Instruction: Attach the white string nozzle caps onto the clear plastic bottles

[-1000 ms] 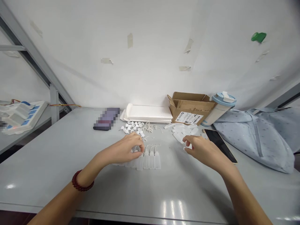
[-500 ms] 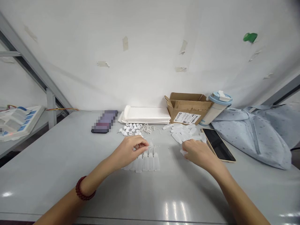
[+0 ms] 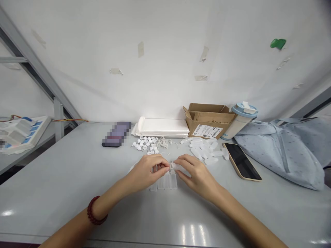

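Observation:
My left hand (image 3: 151, 168), a red bracelet on its wrist, pinches the end of a thin white cord between thumb and fingertips. Facing it, my right hand (image 3: 193, 172) grips a small translucent plastic tube (image 3: 178, 166) by its sides, its end touching the left fingertips. Exactly how cord and tube meet is too small to tell. Just below, partly covered by the hands, lies a row of similar translucent tubes (image 3: 167, 182). More loose tubes (image 3: 203, 150) form a pile behind my right hand. White caps (image 3: 146, 143) and a tangle of white cords (image 3: 163, 142) lie behind my left hand.
Along the wall stand a stack of white padded sheets (image 3: 162, 126), an open cardboard box (image 3: 209, 125) and a blue-lidded cup (image 3: 240, 119). A phone (image 3: 241, 161) and a light blue bag (image 3: 279, 151) lie right. Another phone (image 3: 117, 133), partly blurred, lies left.
My right hand has come from the tube pile leftward to the middle with a tube in its fingers. My left hand has shifted slightly right and down, still pinching the cord.

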A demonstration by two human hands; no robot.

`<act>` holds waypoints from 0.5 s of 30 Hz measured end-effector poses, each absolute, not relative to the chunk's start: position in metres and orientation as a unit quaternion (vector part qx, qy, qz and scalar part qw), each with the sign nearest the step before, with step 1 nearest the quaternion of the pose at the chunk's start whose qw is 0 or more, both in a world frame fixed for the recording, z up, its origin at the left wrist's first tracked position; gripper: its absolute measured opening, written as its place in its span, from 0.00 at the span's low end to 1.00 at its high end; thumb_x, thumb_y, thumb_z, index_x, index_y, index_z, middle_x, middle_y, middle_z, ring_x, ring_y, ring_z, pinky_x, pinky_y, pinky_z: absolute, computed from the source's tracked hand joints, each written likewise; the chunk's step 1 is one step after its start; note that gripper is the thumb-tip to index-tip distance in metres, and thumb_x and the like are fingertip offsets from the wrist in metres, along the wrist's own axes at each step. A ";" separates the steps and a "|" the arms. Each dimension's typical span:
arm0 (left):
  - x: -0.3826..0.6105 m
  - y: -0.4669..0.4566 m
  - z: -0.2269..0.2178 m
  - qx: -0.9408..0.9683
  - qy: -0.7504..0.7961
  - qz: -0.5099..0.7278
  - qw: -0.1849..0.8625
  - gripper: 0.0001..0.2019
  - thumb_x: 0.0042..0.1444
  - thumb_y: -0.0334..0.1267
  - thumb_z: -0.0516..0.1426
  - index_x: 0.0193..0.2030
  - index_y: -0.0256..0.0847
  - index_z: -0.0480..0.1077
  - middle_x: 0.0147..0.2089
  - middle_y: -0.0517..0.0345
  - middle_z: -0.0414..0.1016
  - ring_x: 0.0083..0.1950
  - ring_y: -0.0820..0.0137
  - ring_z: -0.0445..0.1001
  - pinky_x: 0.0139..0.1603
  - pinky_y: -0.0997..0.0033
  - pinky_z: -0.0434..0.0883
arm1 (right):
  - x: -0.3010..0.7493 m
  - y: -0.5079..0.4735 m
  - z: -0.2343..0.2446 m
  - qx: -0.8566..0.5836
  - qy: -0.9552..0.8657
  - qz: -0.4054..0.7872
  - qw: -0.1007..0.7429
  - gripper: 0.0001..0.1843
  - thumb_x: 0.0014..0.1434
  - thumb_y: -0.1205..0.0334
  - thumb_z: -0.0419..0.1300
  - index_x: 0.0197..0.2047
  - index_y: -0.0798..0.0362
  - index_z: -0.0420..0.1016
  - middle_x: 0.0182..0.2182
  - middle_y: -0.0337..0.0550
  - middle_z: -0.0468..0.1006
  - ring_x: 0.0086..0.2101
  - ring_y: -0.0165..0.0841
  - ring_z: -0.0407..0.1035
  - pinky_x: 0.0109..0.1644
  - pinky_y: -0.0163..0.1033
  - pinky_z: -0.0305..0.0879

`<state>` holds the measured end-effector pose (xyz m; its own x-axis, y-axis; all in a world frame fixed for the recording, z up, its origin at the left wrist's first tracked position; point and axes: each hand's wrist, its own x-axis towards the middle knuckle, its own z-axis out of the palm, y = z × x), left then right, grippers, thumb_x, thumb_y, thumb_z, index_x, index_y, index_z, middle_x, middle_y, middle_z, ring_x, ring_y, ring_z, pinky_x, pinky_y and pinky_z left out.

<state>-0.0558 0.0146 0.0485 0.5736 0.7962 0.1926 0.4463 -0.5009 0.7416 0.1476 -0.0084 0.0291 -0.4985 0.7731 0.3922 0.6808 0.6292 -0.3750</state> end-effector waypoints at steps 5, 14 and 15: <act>-0.054 0.015 0.047 0.823 0.381 0.264 0.329 0.06 0.57 0.35 0.53 0.32 0.40 0.71 0.30 0.62 0.73 0.29 0.75 0.68 0.29 0.77 0.65 | 0.144 -0.011 0.023 -0.400 -0.875 0.011 0.272 0.12 0.61 0.70 0.49 0.45 0.55 0.71 0.38 0.52 0.74 0.36 0.37 0.70 0.37 0.42 0.68; -0.053 0.014 0.041 0.834 0.382 0.251 0.309 0.05 0.57 0.38 0.55 0.35 0.40 0.69 0.33 0.62 0.72 0.32 0.74 0.68 0.32 0.76 0.65 | 0.140 -0.012 0.022 -0.358 -0.873 -0.090 0.319 0.07 0.61 0.72 0.51 0.40 0.57 0.70 0.33 0.50 0.75 0.32 0.35 0.70 0.33 0.39 0.68; -0.053 0.014 0.040 0.837 0.380 0.252 0.302 0.04 0.57 0.38 0.55 0.36 0.40 0.68 0.33 0.62 0.72 0.33 0.74 0.68 0.31 0.76 0.65 | 0.139 -0.013 0.022 -0.358 -0.872 -0.091 0.321 0.07 0.61 0.72 0.51 0.40 0.57 0.70 0.33 0.50 0.75 0.32 0.36 0.70 0.33 0.39 0.68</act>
<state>-0.0529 0.0140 0.0403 0.5843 0.7885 0.1919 0.4838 -0.5283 0.6978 0.1395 -0.0127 0.0216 -0.5370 0.5668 0.6248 0.6832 0.7266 -0.0720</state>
